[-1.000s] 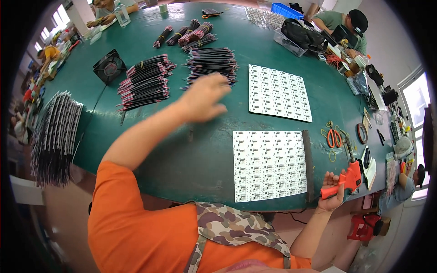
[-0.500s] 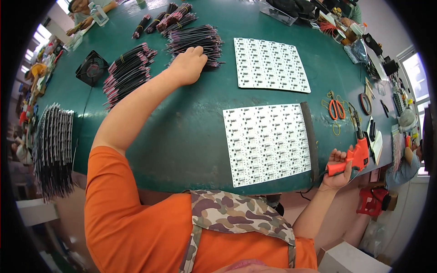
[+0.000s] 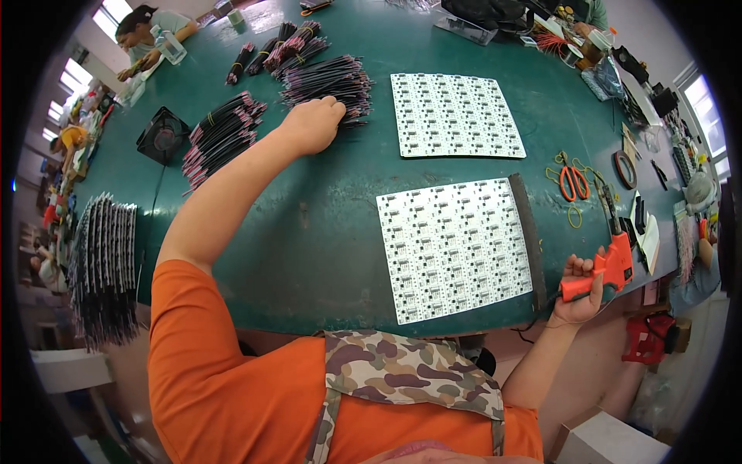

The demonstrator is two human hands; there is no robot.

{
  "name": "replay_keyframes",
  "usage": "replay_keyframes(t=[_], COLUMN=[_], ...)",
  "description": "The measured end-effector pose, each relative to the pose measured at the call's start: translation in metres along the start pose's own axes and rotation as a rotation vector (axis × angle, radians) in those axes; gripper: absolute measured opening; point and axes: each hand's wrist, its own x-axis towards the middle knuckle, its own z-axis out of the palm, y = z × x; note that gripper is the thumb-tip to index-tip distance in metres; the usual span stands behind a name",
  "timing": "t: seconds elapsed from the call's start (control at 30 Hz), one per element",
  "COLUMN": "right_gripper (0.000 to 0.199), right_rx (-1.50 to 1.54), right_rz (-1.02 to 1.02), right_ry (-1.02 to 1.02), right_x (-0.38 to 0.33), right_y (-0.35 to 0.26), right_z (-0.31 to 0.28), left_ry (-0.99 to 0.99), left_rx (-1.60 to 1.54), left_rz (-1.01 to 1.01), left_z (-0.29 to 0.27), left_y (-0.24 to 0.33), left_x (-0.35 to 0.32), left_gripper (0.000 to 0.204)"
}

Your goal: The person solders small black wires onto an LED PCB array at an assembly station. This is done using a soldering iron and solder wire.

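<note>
Since the earlier frame the left hand has settled onto the fanned bundle of thin black wires far across the green counter, fingers curled into its near edge. The right hand stays clamped on an orange pistol-shaped tool beside the near white panel, ready to hand.

Wires: thin black strands with pinkish ends, fanned in a loose pile far across the green bench, left hand resting on the near edge. Orange tool (pistol-shaped, dark tip pointing away): clasped in right hand at the bench's near right edge.
</note>
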Motion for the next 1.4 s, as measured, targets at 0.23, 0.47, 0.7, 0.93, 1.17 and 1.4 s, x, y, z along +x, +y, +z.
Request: replay_keyframes(t=[0.23, 0.47, 0.7, 0.93, 1.17, 1.4], right_gripper=[0.058, 0.062, 0.066, 0.073, 0.072, 0.059], right_rx=[-0.003, 0.04, -0.074, -0.26, -0.468, -0.476], right_rz=[-0.006, 0.022, 0.065, 0.273, 0.31, 0.366], right_ry=[-0.008, -0.119, -0.186, -0.117, -0.139, -0.203], right_x=[0.0, -0.013, -0.036, -0.049, -0.05, -0.035], right_y=[0.002, -0.013, -0.02, -0.007, 0.009, 0.024], right_z=[-0.004, 0.036, 0.109, 0.137, 0.153, 0.182], left_ry=[0.362, 0.607, 0.478, 0.42, 0.187, 0.068], left_rx=[-0.513, -1.604, -1.861, -1.666, -1.036, -0.545], left_rz=[-0.055, -0.056, -0.029, -0.151, 0.113, 0.364], left_z=[-0.025, -0.009, 0.005, 0.002, -0.024, -0.004], left_y=[-0.012, 0.024, 0.039, 0.048, 0.049, 0.056], left_x=[-0.004, -0.054, -0.059, -0.054, -0.073, -0.086], left_gripper=[0.019, 0.01, 0.012, 0.015, 0.02, 0.033])
